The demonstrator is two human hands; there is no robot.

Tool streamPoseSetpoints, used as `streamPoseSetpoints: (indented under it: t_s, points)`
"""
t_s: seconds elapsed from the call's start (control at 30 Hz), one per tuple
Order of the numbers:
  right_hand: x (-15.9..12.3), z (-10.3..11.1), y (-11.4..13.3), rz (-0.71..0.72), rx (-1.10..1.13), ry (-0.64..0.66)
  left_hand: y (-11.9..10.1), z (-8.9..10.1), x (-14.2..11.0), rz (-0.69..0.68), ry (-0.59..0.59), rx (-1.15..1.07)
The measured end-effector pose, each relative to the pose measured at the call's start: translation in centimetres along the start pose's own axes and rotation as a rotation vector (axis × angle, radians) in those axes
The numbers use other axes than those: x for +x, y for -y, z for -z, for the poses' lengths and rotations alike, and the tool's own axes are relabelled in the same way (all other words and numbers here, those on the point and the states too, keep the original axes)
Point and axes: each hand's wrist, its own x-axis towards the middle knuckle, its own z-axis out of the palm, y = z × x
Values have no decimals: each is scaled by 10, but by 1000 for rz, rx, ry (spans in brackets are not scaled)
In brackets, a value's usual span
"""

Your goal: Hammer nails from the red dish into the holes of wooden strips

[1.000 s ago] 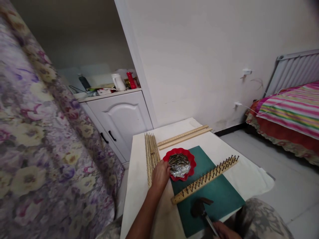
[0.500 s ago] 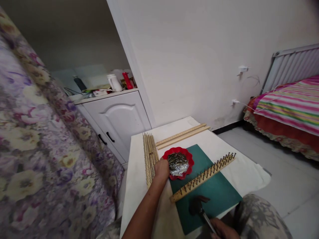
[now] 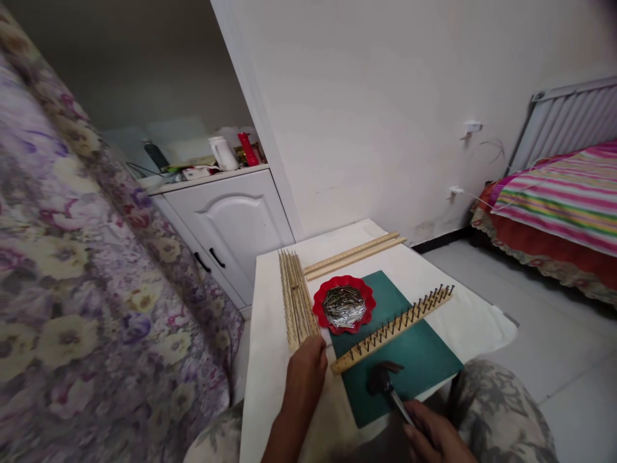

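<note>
My right hand point(image 3: 436, 432) is wrapped round the handle of a claw hammer point(image 3: 385, 381), whose dark head is over the lower part of a green mat point(image 3: 424, 360). My left hand point(image 3: 307, 365) is closed, fingertips pinched on what looks like a thin nail point(image 3: 330, 347), close to the near end of a wooden strip. That strip point(image 3: 343, 364) lies slantwise across the mat, with rows of nails standing up from it. Beyond my left hand, a red scalloped bowl point(image 3: 319, 316) holds a heap of loose nails point(image 3: 344, 306).
Nail-studded strips point(image 3: 295, 296) lie side by side at the table's left. Two bare wooden strips point(image 3: 354, 254) lie at the back of the white-covered table point(image 3: 267, 321). A floral curtain point(image 3: 120, 289) and white cabinet point(image 3: 236, 225) are left, a bed point(image 3: 569, 193) right.
My left hand has moved from the rim of the red bowl back toward me, to beside the strip's near end. My right hand still holds the hammer in about the same place.
</note>
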Motion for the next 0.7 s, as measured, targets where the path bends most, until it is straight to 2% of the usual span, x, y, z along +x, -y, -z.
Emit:
streamPoseSetpoints:
  t_s: [0.07, 0.17, 0.3, 0.57, 0.7]
  points:
    - [0, 0, 2, 4, 24, 27, 1, -10, -20, 7, 9, -52]
    - [0, -1, 6, -3, 41, 35, -1, -20, -32, 4, 12, -83]
    - [-1, -3, 7, -14, 42, 23, -6, -24, -29, -4, -4, -55]
    - [0, -1, 6, 18, 24, -13, -9, -27, -17, -26, 58, 40]
    - [0, 1, 10, 38, 17, 8, -11, -24, -12, -54, 74, 67]
